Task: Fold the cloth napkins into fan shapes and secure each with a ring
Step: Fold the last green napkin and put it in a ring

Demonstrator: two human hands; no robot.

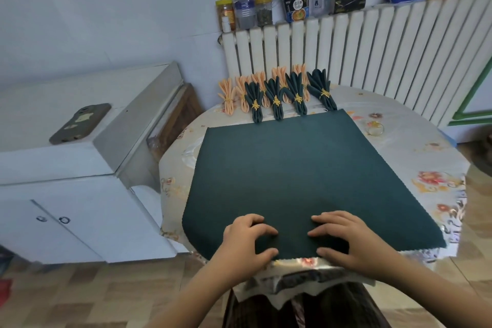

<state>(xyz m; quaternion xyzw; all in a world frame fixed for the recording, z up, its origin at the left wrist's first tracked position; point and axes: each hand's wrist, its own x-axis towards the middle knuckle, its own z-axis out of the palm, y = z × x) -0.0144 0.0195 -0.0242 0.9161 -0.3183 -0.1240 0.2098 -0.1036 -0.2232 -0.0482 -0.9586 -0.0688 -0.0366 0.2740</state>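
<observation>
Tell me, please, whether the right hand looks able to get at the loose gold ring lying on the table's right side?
Probably yes. The ring lies alone on the tablecloth, just beyond the flat green napkin, with nothing between it and the right hand, which only rests on the napkin's near edge.

Both bare forearms reach forward from the bottom of the view, converging toward the near edge of the worktop. The left hand (246,238) lies palm down, its fingers bent and spread, their tips pressing down, with the thumb stretched toward the right along the near edge. The right hand (346,241) mirrors it, palm down, fingers bent and pointing left, thumb tucked low at the near edge. The two hands sit near each other, apart, fingertips facing across a gap.
</observation>
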